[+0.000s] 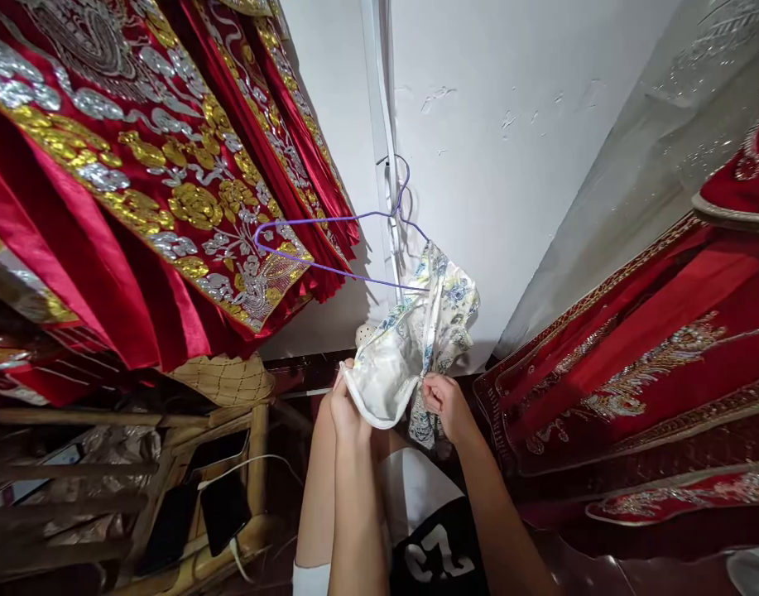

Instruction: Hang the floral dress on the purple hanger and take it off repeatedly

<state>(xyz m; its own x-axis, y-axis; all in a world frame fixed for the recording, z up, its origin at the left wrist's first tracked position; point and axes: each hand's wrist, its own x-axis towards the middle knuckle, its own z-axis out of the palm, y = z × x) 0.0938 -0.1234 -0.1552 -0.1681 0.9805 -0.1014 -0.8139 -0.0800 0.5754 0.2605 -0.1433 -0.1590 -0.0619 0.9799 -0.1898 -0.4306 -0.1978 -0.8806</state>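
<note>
A white top [382, 381] with a blue and yellow floral print hangs in the middle of the head view, its inner side turned toward me. One shoulder of it sits on the right arm of a purple wire hanger [354, 218]; the hanger's left arm is bare. My left hand [347, 407] is closed on the left edge of a white-lined cup. With the fingers pinched, my right hand [444, 401] grips the top at the other end of the cup's rim, near a narrow hanging strip of fabric. More patterned cloth dangles below, partly hidden behind my right hand.
Red garments with gold and silver embroidery [199, 203] hang at left; beaded red garments [633, 372] and sheer white fabric [652, 141] hang at right. A bamboo chair [259, 447] at lower left bears dark phones [225, 509] and a white cable. Behind is a white wall [497, 99].
</note>
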